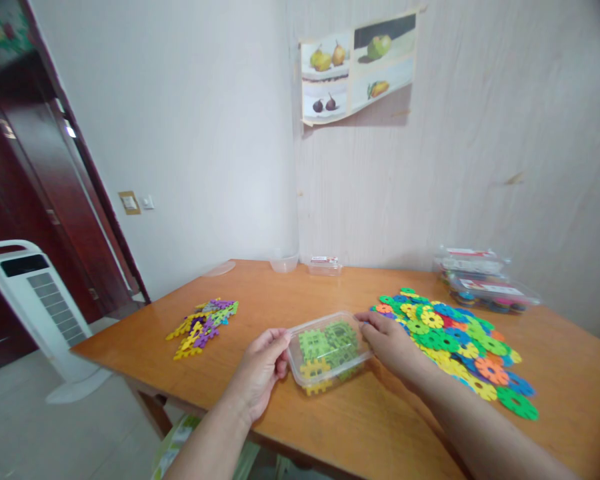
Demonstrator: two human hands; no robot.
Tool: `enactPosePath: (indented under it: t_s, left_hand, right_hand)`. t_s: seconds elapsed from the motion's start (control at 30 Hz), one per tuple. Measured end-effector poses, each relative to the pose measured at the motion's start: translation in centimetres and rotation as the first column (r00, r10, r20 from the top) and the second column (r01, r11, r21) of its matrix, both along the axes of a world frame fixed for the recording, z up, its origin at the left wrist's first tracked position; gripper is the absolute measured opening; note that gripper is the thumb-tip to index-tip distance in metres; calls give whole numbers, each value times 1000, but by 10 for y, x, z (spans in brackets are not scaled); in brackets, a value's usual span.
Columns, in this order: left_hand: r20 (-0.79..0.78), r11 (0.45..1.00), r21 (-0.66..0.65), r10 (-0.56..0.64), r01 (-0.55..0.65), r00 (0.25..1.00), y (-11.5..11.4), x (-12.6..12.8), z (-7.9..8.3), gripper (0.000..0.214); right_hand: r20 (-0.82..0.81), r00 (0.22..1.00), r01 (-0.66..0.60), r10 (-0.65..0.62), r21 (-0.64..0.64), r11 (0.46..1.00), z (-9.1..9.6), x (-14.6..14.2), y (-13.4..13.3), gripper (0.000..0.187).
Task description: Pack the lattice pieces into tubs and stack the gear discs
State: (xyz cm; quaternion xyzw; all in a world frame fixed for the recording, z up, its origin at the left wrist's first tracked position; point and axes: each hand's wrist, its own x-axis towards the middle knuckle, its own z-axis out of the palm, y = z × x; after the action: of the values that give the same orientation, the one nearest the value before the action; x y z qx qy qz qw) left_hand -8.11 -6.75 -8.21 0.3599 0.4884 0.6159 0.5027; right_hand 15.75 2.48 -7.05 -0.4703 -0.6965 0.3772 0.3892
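Note:
A clear plastic box (pixel 329 350) with a transparent lid sits near the front of the wooden table. Through its lid I see green and yellow interlocking toy pieces. My left hand (pixel 265 367) grips its left edge, thumb on the rim and fingers curled beneath. On the far right corner, my right hand (pixel 387 337) pinches the rim; some of its fingertips are hidden. A loose pile of purple, yellow and green interlocking pieces (pixel 205 327) lies to the left. Just beyond my right hand spreads a heap of colourful notched discs (pixel 455 340).
Two stacked clear boxes (pixel 493 293) stand at the back right. By the wall are a clear bowl (pixel 284 262), a small clear box (pixel 325 267) and a flat clear lid (pixel 221 269). A white tower fan (pixel 45 313) stands on the floor left of the table (pixel 140 333).

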Motion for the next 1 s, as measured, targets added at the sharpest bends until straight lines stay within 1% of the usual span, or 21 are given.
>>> enactPosePath:
  t_s: [0.17, 0.27, 0.4, 0.53, 0.67, 0.77, 0.83, 0.93, 1.0]
  left_hand:
    - [13, 1000, -8, 13, -13, 1000, 1, 1, 2, 34]
    - [25, 1000, 30, -10, 10, 1000, 1, 1, 2, 33]
    - [33, 997, 74, -38, 35, 999, 1, -1, 1, 39]
    - [53, 995, 97, -36, 31, 998, 3, -2, 0, 33]
    - [62, 999, 37, -28, 25, 998, 6, -3, 0, 22]
    - [58, 1000, 8, -6, 5, 998, 9, -4, 2, 26]
    - [58, 1000, 7, -10, 10, 998, 10, -4, 3, 28]
    - [59, 1000, -5, -11, 11, 998, 11, -4, 5, 30]
    - [55, 1000, -7, -6, 7, 998, 11, -3, 5, 32]
  right_hand:
    - [-30, 998, 48, -48, 27, 998, 4, -1, -5, 37]
    - [-51, 998, 45, -46, -9, 999, 2, 0, -4, 40]
    - [-46, 998, 33, -37, -85, 996, 0, 3, -3, 44]
    - [-37, 998, 51, -56, -127, 991, 4, 3, -5, 45]
    - [-94, 995, 27, -45, -187, 982, 8, 2, -8, 36]
    - [-134, 990, 18, -43, -178, 984, 6, 4, -8, 28]
    - [-146, 988, 16, -40, -161, 987, 4, 6, -7, 30]
    - [-120, 992, 11, -33, -181, 983, 3, 8, -5, 28]
    - [-95, 995, 14, -31, -170, 985, 3, 9, -3, 28]
